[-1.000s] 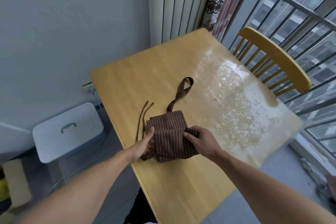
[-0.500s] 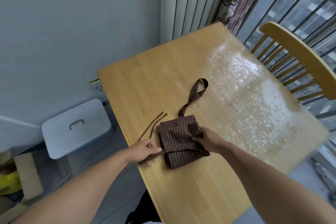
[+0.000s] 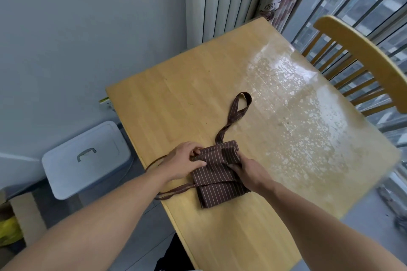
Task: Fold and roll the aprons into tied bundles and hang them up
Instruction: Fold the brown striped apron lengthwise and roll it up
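Observation:
A brown striped apron lies folded into a small packet near the left edge of the wooden table. Its neck loop stretches away from me across the tabletop. The thin waist ties trail off the packet's left side and over the table edge. My left hand grips the packet's far left corner, fingers curled over the fabric. My right hand holds the right side of the packet, its fingers tucked into the fold.
A wooden chair stands at the table's far right by a balcony railing. On the floor to the left sit a white lidded box and a cardboard box. A radiator and curtain stand behind the table.
My left hand let go of the waist ties and moved up to the packet's far left corner. The ties now hang looped over the table edge. The right hand stayed on the apron.

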Action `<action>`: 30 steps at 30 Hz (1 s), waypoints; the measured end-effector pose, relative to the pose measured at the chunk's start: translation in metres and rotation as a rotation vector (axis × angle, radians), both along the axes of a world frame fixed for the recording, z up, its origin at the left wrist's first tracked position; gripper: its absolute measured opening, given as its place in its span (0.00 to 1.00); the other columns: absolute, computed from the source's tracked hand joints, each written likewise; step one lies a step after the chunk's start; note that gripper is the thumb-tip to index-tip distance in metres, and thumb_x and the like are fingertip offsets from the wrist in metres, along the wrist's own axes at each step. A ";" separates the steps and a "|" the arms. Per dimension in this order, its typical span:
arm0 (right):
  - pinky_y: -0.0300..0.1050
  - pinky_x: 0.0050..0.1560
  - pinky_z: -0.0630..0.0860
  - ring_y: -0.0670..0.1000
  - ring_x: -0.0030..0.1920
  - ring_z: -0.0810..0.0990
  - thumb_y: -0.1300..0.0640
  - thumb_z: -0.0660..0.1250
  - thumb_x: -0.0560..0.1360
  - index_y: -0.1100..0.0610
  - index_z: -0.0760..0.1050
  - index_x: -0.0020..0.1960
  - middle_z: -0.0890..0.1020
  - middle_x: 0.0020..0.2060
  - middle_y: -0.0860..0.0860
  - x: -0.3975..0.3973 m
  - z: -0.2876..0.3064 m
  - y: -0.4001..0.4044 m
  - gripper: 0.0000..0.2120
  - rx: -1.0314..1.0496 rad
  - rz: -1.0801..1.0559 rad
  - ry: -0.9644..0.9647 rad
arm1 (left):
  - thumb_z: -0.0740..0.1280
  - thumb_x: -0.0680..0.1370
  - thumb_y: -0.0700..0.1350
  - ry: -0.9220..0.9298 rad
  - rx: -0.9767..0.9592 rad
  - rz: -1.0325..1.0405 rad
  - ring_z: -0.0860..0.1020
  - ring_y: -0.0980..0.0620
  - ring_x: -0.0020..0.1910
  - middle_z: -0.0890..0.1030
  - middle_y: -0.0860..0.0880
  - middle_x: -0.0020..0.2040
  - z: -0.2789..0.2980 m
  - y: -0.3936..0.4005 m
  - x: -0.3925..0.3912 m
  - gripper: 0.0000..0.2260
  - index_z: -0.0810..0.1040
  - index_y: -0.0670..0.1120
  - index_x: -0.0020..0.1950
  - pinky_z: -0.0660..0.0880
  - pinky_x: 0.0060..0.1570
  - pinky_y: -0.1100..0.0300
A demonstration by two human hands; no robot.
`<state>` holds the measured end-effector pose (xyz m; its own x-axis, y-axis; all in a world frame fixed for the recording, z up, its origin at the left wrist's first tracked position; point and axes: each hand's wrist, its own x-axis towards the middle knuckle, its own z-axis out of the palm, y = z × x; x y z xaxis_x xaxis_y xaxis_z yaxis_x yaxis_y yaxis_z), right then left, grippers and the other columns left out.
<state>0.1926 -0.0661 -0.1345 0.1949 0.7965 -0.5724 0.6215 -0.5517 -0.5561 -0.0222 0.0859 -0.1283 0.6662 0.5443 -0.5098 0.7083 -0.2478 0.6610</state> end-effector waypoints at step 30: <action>0.46 0.40 0.75 0.53 0.50 0.78 0.64 0.76 0.71 0.55 0.71 0.54 0.80 0.51 0.54 0.012 0.028 -0.023 0.18 -0.289 -0.691 0.086 | 0.70 0.70 0.72 0.527 0.251 -0.439 0.79 0.50 0.46 0.80 0.51 0.46 0.008 -0.012 0.060 0.25 0.74 0.51 0.47 0.75 0.50 0.53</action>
